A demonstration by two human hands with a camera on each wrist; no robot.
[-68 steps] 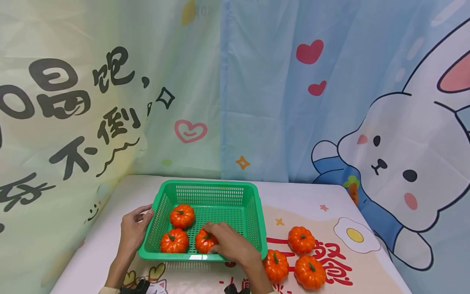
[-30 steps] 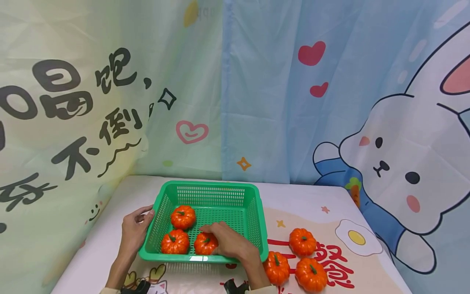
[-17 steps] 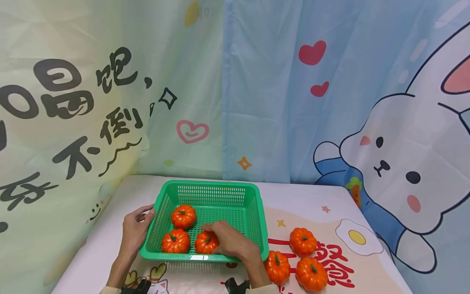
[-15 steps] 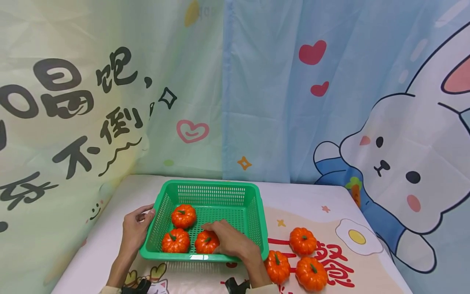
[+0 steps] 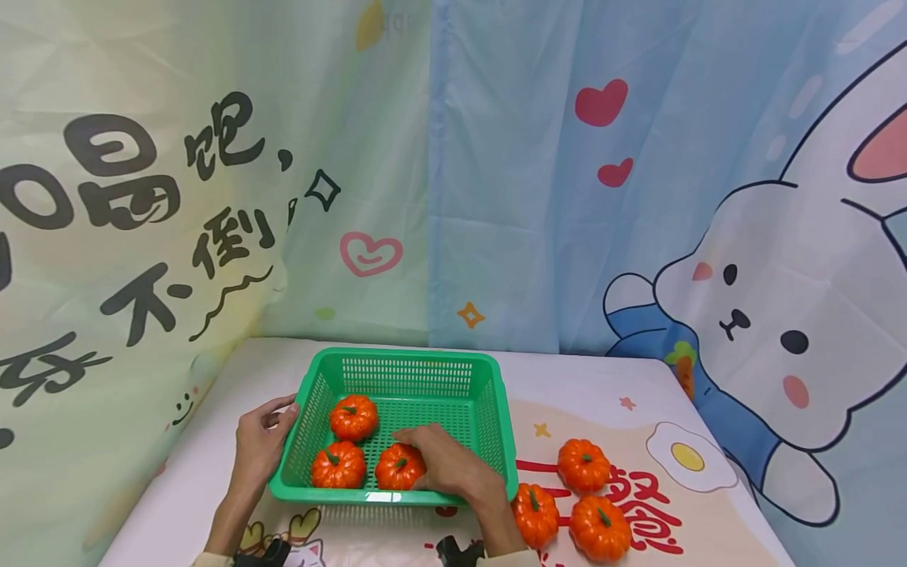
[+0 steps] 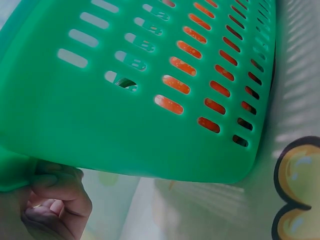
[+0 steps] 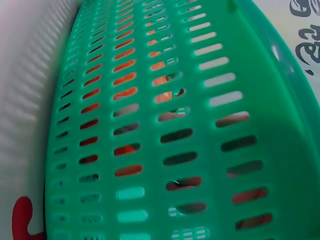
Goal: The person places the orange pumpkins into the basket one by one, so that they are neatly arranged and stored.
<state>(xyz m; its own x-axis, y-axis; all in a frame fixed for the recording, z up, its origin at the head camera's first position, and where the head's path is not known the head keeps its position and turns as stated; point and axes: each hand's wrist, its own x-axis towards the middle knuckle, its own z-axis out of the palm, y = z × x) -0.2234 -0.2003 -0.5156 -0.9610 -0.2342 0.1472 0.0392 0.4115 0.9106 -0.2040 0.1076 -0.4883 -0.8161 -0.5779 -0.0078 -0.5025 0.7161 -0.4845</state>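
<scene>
- The right hand (image 5: 448, 469) reaches over the near wall of a green basket (image 5: 418, 356), its fingers curved over the right flank of a small orange pumpkin (image 5: 398, 466). The hand hides much of the contact, so it appears to be a loose hold more than a firm clamp.
- That pumpkin sits on the basket floor at the near wall. It is squat, ribbed and glossy, with a short green stem.
- Two more pumpkins of the same make share the basket: the near-left pumpkin (image 5: 338, 465) just beside the held one, and the back-left pumpkin (image 5: 353, 416) behind it.
- The left hand (image 5: 260, 443) rests against the outside of the basket's left wall, thumb up at the rim and fingers relaxed. In the left wrist view its fingers (image 6: 55, 202) curl under the rim at the lower left.
- The basket is smooth moulded plastic, rectangular with rounded corners and walls sloping outwards, pierced by rows of oblong slots. Orange shows through the slots in both wrist views.
- On the table (image 5: 588, 378), covered by a pale printed cloth, three loose pumpkins (image 5: 583, 501) cluster to the right of the basket, the nearest just beside its front right corner.
- A fried-egg print (image 5: 686, 456) lies right of them, and a thin creased cartoon curtain (image 5: 638, 197) hangs behind.
</scene>
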